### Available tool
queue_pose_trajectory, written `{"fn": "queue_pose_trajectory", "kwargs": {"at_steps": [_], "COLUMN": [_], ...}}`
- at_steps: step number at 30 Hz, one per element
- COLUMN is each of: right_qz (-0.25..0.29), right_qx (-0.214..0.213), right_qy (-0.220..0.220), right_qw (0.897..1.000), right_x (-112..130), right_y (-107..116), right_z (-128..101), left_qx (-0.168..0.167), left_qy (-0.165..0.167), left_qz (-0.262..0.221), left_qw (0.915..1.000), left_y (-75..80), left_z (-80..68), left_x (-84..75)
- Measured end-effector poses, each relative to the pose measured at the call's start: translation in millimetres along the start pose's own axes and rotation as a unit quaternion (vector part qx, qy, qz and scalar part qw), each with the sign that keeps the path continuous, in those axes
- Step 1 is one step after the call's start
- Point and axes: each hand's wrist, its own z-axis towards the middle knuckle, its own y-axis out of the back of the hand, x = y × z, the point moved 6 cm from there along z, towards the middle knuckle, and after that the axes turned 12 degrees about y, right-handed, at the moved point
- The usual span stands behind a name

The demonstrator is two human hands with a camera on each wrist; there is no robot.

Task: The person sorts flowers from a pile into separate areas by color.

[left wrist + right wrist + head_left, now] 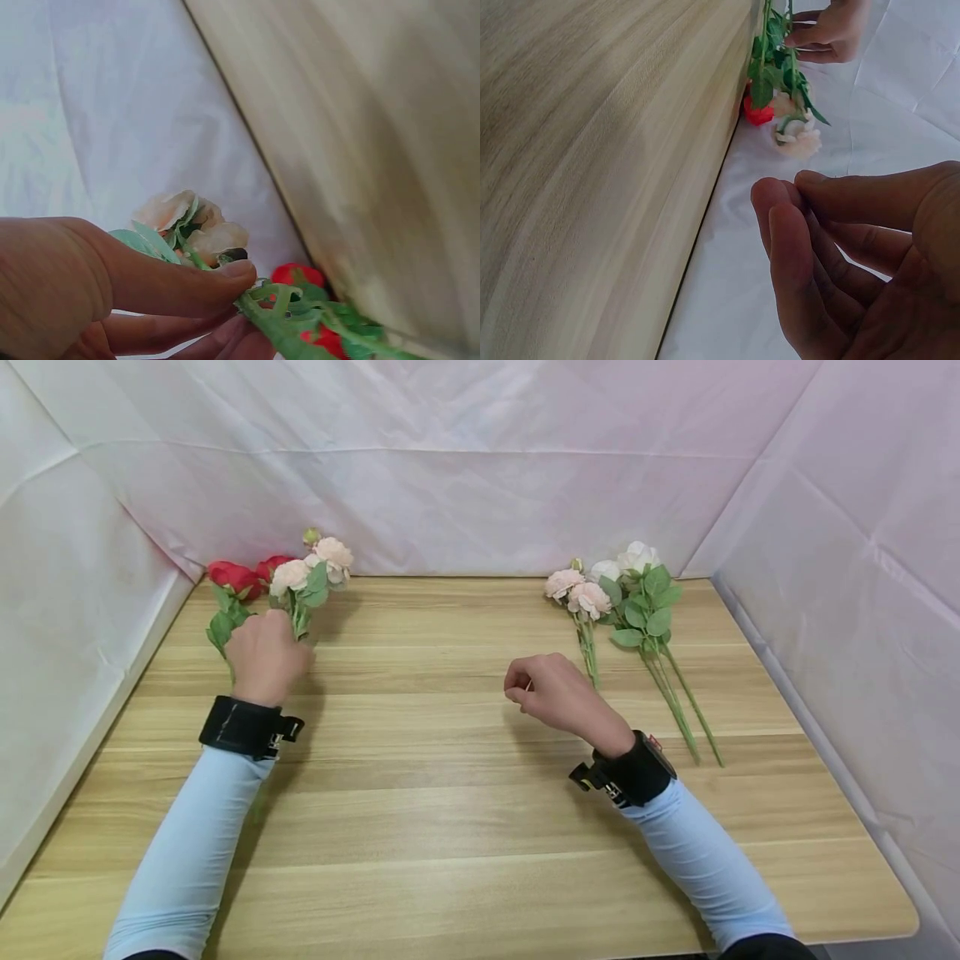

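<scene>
My left hand [266, 656] pinches the stem of a spray of pale pink artificial flowers [291, 577] at the far left of the table. In the left wrist view the thumb presses the green stem against the fingers, with the pale pink blooms [214, 240] beyond. Red artificial roses [234, 578] lie right beside this spray, their leaves partly behind the hand. My right hand [558, 693] hovers over the table right of centre, its fingers loosely bent and holding nothing. The right wrist view shows its thumb close to the fingertips [791, 232].
At the back right lie a second bunch of pale pink flowers [588, 600] and white roses [637, 557] with long green stems toward me. White cloth [450, 502] hangs behind the wooden table [420, 827] and along both sides.
</scene>
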Motion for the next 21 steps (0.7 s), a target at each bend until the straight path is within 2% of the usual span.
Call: {"fn": "queue_pose_trajectory", "kwargs": {"at_steps": [4,9,15,21], "right_qz": [0.000,0.002,0.002,-0.002], "right_qx": [0.000,0.002,0.000,0.002], "right_qy": [-0.001,-0.005,-0.007,-0.006], "right_qw": [1.000,1.000,1.000,1.000], "right_x": [-0.2,-1.5,-2.6,-2.6], "right_y": [0.4,-0.4,-0.6,-1.5], "right_z": [0.2,-0.3,-0.7,0.0], "left_qx": [-0.032,-0.052,-0.064,-0.055], "left_qy": [-0.011,-0.025,-0.036,-0.053], "left_qz": [-0.018,-0.034,-0.049,-0.069], "left_qw": [0.9993,0.9978,0.9961,0.9947], "left_y": [11.4,20.3,27.0,28.4], "left_z": [-5.6,-11.0,-15.8,-19.8], "left_x": [-9.1,-18.1,-24.0,-29.1]}}
